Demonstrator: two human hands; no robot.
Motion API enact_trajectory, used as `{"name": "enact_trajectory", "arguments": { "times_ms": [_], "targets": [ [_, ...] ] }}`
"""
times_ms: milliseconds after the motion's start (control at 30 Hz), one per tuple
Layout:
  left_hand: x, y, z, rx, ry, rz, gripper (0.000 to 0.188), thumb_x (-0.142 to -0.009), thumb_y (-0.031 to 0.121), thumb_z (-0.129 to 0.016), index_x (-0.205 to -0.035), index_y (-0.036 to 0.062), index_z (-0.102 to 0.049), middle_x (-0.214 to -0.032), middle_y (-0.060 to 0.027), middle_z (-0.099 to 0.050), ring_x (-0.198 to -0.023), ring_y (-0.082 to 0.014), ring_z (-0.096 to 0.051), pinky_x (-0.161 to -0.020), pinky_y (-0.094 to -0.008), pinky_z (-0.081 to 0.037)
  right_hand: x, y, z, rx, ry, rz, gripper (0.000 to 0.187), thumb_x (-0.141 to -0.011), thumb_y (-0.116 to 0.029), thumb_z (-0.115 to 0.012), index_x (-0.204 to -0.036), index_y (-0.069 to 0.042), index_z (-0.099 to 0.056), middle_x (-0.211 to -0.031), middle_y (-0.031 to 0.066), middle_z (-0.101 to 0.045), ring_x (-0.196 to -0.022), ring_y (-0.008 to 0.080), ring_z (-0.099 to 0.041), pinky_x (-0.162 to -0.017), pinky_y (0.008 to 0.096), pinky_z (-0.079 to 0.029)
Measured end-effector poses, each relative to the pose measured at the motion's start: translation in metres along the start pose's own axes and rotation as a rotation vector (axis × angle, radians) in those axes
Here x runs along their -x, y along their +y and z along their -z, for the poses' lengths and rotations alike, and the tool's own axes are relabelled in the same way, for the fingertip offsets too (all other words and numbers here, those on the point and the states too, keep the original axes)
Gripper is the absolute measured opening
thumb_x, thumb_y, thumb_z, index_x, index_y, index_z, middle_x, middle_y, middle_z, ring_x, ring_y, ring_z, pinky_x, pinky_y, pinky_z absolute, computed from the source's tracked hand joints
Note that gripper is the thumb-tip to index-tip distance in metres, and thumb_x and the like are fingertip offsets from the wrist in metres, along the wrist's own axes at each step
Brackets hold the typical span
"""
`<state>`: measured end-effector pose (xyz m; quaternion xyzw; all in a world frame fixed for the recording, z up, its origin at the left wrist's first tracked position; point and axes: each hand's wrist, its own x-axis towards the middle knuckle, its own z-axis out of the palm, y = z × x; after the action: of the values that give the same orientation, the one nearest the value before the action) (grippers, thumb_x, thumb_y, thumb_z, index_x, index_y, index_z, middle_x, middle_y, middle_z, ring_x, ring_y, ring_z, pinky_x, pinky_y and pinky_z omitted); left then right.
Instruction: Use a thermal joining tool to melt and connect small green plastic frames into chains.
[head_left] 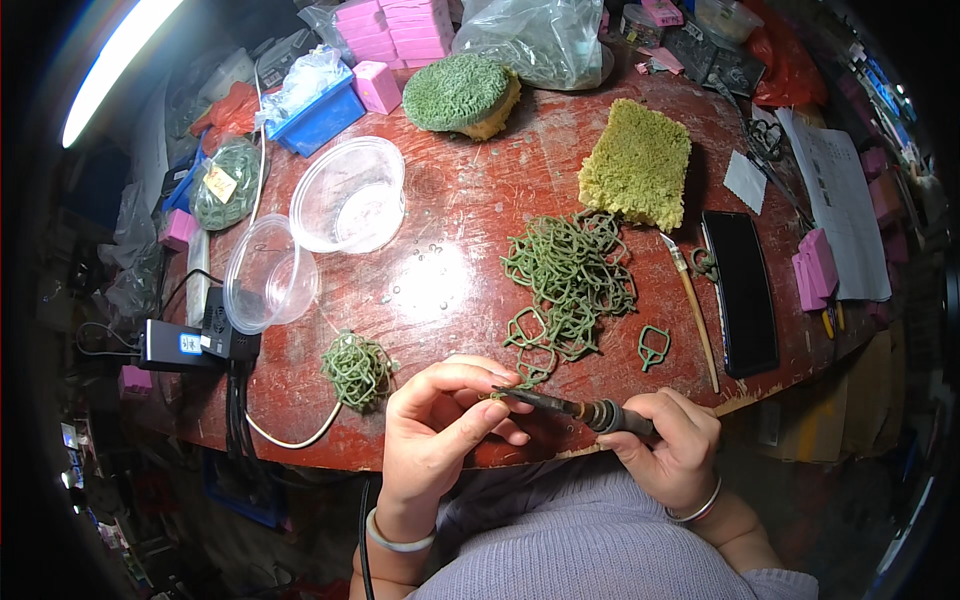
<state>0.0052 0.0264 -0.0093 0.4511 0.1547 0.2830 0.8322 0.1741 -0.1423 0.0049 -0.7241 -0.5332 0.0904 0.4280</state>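
Note:
My right hand (668, 440) grips a dark pen-shaped heating tool (572, 407) whose tip points left toward my left hand (440, 425). My left hand pinches a small green wax ring piece (500, 390) at the tool's tip, just over the near edge of the round red-brown table (450, 200). A loose pile of green wax rings (570, 280) lies right behind my hands. A smaller tangled ball of green rings (356, 370) sits to the left. One single ring (653, 346) lies to the right.
Two clear plastic bowls (348, 195) (268, 275) stand at the left. A yellow-green sponge-like pad (638, 165), a green dome-shaped pad (460, 92), a brush (692, 305) and a black phone (742, 290) lie further back and right. Pink boxes (392, 28), bags and a black power adapter (228, 335) crowd the edges.

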Motion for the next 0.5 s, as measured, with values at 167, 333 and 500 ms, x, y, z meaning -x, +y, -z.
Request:
{"name": "enact_trajectory", "arguments": {
  "times_ms": [167, 333, 500],
  "targets": [
    [-0.0014, -0.0018, 0.0011, 0.005, -0.009, 0.005, 0.019, -0.088, -0.011, -0.059, -0.106, -0.0064, -0.061, -0.112, -0.0186, -0.058, -0.096, -0.0254, -0.067, -0.073, -0.0349, -0.064, 0.0009, 0.0021, 0.0011, 0.015, -0.005, 0.010, 0.029, -0.082, -0.024, -0.080, -0.085, -0.001, -0.061, -0.065, 0.0065, -0.057, -0.051, 0.0191, -0.059, -0.045, 0.0314, -0.045],
    [-0.0008, 0.0003, 0.0000, 0.008, -0.016, 0.002, 0.020, -0.089, -0.011, -0.059, -0.108, -0.0065, -0.061, -0.112, -0.0182, -0.057, -0.096, -0.0252, -0.066, -0.074, -0.0345, -0.064, 0.0009, 0.0016, 0.0004, -0.039, 0.021, 0.005, 0.029, -0.082, -0.023, -0.080, -0.085, -0.001, -0.061, -0.065, 0.0060, -0.056, -0.051, 0.0179, -0.058, -0.045, 0.0306, -0.044],
    [-0.0009, -0.0014, 0.0008, 0.018, -0.013, 0.002, 0.020, -0.089, -0.011, -0.059, -0.108, -0.0068, -0.061, -0.112, -0.0183, -0.057, -0.097, -0.0254, -0.067, -0.074, -0.0345, -0.064, 0.0009, 0.0019, 0.0003, -0.036, 0.017, -0.004, 0.029, -0.083, -0.023, -0.079, -0.086, -0.001, -0.061, -0.064, 0.0055, -0.056, -0.051, 0.0170, -0.058, -0.044, 0.0298, -0.044]
  ]
}}
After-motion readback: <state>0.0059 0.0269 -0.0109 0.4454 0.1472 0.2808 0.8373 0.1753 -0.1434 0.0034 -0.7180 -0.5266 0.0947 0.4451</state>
